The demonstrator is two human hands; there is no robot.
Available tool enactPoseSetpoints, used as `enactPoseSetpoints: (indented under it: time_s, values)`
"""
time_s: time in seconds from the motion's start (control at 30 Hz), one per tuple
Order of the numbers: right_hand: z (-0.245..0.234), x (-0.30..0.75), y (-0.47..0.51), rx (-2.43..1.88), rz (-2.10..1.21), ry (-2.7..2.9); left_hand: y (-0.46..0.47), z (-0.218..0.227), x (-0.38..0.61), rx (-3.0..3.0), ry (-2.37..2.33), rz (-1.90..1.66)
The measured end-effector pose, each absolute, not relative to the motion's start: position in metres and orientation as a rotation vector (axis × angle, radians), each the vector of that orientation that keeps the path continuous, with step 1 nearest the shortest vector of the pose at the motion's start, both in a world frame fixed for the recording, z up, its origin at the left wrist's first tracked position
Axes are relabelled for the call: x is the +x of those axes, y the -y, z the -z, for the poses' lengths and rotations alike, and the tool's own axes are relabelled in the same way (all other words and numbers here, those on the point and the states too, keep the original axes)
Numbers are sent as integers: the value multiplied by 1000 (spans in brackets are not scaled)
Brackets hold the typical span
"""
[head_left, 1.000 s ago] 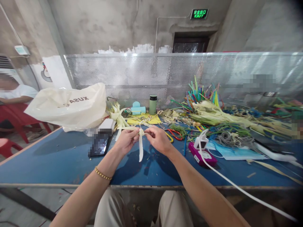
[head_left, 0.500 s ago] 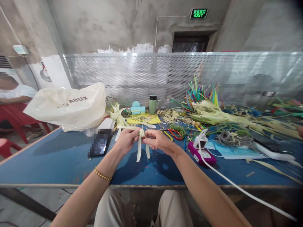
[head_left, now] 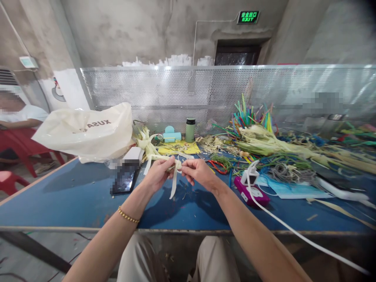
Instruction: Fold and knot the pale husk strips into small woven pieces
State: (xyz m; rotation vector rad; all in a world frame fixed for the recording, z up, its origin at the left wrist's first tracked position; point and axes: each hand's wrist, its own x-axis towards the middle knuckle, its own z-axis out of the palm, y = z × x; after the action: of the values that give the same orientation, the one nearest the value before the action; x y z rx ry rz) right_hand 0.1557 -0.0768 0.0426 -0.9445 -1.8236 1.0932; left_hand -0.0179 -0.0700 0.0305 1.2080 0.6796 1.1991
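Over the table's middle, my left hand (head_left: 158,174) is closed around a pale bundle of corn husk strips (head_left: 174,185). One strip dangles below the fingers, and the bundle's folded end shows between my two hands. My right hand (head_left: 198,172) pinches at the right side of that folded end, thumb and forefinger together, the other fingers curled below. Part of the bundle is hidden by my left fingers. Just beyond my left hand lies a larger bunch of husks (head_left: 147,141).
A phone (head_left: 125,181) and a cream plastic bag (head_left: 85,133) are at left. Behind stand a green bottle (head_left: 190,130) and a perforated metal screen (head_left: 161,88). Red-handled scissors (head_left: 217,167), a purple box (head_left: 249,191), a white cable (head_left: 282,225) and long husks (head_left: 258,141) occupy the right.
Two strips hung beneath the bundle before; now only one does. My right fingers have closed in on the folded end, and the bundle has turned slightly.
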Motion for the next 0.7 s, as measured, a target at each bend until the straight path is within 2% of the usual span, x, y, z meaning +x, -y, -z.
enactPoseSetpoints:
  time_s: [0.37, 0.7]
  values:
    - [-36, 152, 70, -1065, -852, 1841, 69, -30, -17, 1261, -723, -1235]
    - [-41, 154, 71, -952, -1208, 1552, 73, -31, -16, 1246, -645, -1188]
